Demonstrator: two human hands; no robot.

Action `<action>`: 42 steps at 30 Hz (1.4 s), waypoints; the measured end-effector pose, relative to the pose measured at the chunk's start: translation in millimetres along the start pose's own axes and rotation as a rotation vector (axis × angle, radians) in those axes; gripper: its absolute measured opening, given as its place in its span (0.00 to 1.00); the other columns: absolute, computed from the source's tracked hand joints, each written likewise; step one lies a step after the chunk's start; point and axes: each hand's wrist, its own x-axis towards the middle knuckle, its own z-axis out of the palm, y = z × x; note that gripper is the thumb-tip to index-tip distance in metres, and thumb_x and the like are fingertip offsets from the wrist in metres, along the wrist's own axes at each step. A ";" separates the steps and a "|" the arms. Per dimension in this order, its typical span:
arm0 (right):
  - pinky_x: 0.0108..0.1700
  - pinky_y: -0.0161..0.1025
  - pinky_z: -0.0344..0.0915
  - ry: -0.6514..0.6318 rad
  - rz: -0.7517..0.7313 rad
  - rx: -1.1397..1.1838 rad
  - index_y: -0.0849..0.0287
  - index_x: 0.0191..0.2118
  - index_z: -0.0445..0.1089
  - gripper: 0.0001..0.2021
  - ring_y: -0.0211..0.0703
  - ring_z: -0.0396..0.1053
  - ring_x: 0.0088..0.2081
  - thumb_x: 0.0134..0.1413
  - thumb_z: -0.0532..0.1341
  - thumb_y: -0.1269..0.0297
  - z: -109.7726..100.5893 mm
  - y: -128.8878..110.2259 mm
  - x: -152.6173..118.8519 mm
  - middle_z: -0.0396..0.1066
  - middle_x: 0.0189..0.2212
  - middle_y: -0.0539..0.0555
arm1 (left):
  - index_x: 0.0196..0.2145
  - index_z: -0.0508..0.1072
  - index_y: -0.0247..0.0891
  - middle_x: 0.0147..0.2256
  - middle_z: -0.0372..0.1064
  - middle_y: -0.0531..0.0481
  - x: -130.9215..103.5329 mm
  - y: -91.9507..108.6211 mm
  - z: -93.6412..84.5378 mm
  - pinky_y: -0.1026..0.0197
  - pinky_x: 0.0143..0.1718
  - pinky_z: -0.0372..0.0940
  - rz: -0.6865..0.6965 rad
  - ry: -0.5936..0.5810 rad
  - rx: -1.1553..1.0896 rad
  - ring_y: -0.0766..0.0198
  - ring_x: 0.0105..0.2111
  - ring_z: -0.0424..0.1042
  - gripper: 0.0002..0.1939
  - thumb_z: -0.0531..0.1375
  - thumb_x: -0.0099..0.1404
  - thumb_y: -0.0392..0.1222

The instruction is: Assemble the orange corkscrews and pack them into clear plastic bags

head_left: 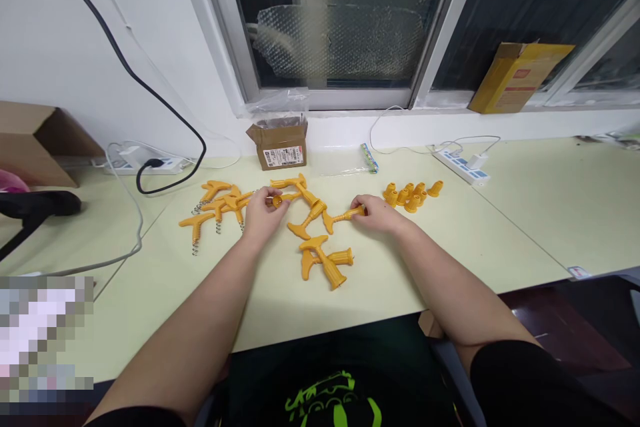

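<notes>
In the middle of the table, my left hand (pixel 265 214) has its fingers closed around the bell end of a yellow corkscrew (pixel 290 197). To the right, my right hand (pixel 379 212) grips the bell end of another yellow corkscrew (pixel 340 217), its T-handle pointing left. Between and in front of the hands lie several corkscrews with bells fitted, two of them crossed (pixel 327 264). Left of my left hand is a loose group of T-handles (pixel 195 224) with bare metal spirals. Separate yellow bell caps (pixel 413 200) stand together beyond my right hand.
A small open carton (pixel 283 147) and a clear plastic bag (pixel 337 160) sit by the wall. Power strips (pixel 460 166) with cables lie at both sides. A black cable (pixel 125 67) hangs down at left. A yellow box (pixel 520 77) leans on the window.
</notes>
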 end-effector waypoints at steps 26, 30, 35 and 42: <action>0.50 0.49 0.68 0.316 -0.531 0.224 0.54 0.48 0.73 0.10 0.49 0.70 0.46 0.62 0.64 0.61 4.4 -26.5 -4.1 0.73 0.42 0.56 | 0.51 0.69 0.40 0.37 0.74 0.51 -21.7 38.3 3.9 0.54 0.42 0.76 -0.477 -0.435 -0.934 0.59 0.38 0.79 0.30 0.72 0.52 0.35; 0.50 0.49 0.70 0.205 -0.647 0.297 0.53 0.54 0.71 0.16 0.49 0.71 0.47 0.63 0.65 0.57 11.0 -43.2 -9.0 0.74 0.45 0.57 | 0.57 0.67 0.44 0.49 0.74 0.48 -32.9 41.4 10.9 0.55 0.48 0.74 -0.394 -0.559 -0.921 0.59 0.45 0.78 0.37 0.74 0.52 0.34; 0.48 0.47 0.71 0.142 -0.619 0.395 0.55 0.56 0.68 0.23 0.48 0.72 0.45 0.58 0.69 0.54 18.7 -55.1 -12.6 0.74 0.48 0.58 | 0.58 0.66 0.44 0.46 0.75 0.48 -38.9 41.3 19.8 0.52 0.55 0.71 -0.224 -0.548 -0.910 0.58 0.47 0.77 0.37 0.76 0.54 0.38; 0.47 0.46 0.73 0.113 -0.355 0.576 0.52 0.50 0.69 0.15 0.47 0.75 0.42 0.60 0.65 0.54 24.3 -60.5 -16.4 0.78 0.44 0.53 | 0.59 0.63 0.47 0.50 0.74 0.45 -38.4 46.4 10.0 0.48 0.52 0.73 -0.111 -0.529 -0.734 0.55 0.48 0.78 0.38 0.74 0.56 0.44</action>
